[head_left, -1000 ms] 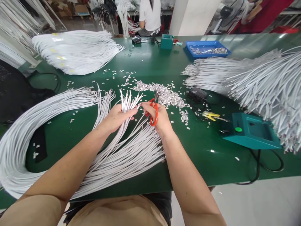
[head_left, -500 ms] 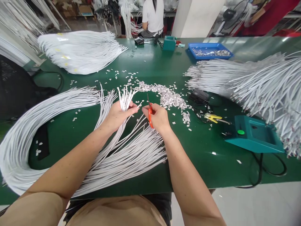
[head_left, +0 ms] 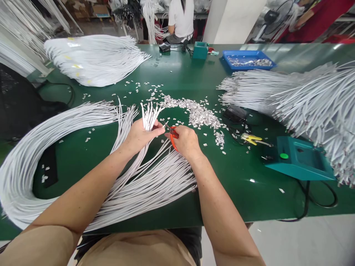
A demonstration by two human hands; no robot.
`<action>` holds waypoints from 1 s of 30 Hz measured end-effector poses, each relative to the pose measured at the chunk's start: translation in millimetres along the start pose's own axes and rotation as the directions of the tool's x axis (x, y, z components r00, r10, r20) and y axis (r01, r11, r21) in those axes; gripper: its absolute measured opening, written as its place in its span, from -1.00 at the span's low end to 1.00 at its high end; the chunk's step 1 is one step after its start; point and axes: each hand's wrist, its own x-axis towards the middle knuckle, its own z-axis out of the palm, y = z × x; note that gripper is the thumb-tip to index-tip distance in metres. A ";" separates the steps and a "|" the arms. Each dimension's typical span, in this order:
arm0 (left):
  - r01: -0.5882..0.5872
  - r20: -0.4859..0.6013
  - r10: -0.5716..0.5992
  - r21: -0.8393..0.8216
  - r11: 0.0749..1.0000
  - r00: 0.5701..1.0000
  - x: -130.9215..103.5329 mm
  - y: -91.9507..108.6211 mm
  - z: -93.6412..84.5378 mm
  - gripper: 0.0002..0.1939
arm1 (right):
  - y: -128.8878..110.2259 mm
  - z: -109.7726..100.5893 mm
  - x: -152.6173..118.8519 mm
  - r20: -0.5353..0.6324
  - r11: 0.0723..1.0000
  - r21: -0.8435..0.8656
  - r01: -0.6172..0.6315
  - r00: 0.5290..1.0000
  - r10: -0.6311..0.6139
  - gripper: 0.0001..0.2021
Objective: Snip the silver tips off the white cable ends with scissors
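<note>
My left hand point(head_left: 142, 136) is closed round a small bunch of white cables point(head_left: 149, 117), whose ends stick up above the fingers. One cable end points right from its thumb. In my right hand point(head_left: 185, 139) are orange-handled scissors point(head_left: 173, 137), their tips at that cable end. Whether the blades touch it is too small to tell. More white cables point(head_left: 149, 188) lie beneath both forearms and curve round at the left. A heap of small whitish pieces point(head_left: 201, 113) lies just beyond my right hand.
Large cable bundles lie at the back left point(head_left: 91, 61) and right point(head_left: 313, 99). A teal device point(head_left: 301, 157), yellow-handled tool point(head_left: 251, 139) and black box point(head_left: 235, 113) sit to the right. A blue tray point(head_left: 247, 68) stands at the back. Two people are beyond the table.
The scissors have turned from pointing away to pointing left, and their tips have come to the cable end by my left thumb. My left hand has hardly moved.
</note>
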 end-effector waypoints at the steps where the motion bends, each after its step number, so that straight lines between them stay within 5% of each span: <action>1: 0.010 0.000 -0.010 -0.012 1.000 1.000 -0.3 0.5 0.4 -0.78 | 0.3 0.6 0.1 -0.003 1.000 -0.006 0.011 1.000 -0.011 -0.73; 6: 0.088 0.039 -0.084 -0.135 0.987 0.996 -1.2 2.6 1.3 -0.74 | 4.2 5.3 1.4 -0.027 0.999 0.041 0.022 0.999 -0.021 -0.71; 10: 0.049 0.019 -0.048 -0.041 0.998 0.999 -0.9 3.0 0.0 -0.78 | 5.8 1.1 1.9 -0.055 0.950 0.310 -0.028 0.997 0.047 -0.83; 16: -0.016 0.009 0.015 0.091 0.996 1.000 -3.9 7.1 2.7 -0.83 | -3.4 -6.8 1.0 -0.004 0.457 0.888 -0.053 0.993 0.122 -0.83; 21: -0.016 0.045 0.012 0.100 0.995 0.999 -6.0 6.7 4.8 -0.83 | -6.4 -4.6 0.9 0.054 0.289 0.953 -0.092 0.989 0.138 -0.88; 30: 0.194 0.241 -0.137 -0.230 0.954 0.961 -4.3 3.9 2.0 -0.73 | -9.1 -1.6 0.9 0.115 0.251 0.953 -0.171 0.968 0.223 -0.82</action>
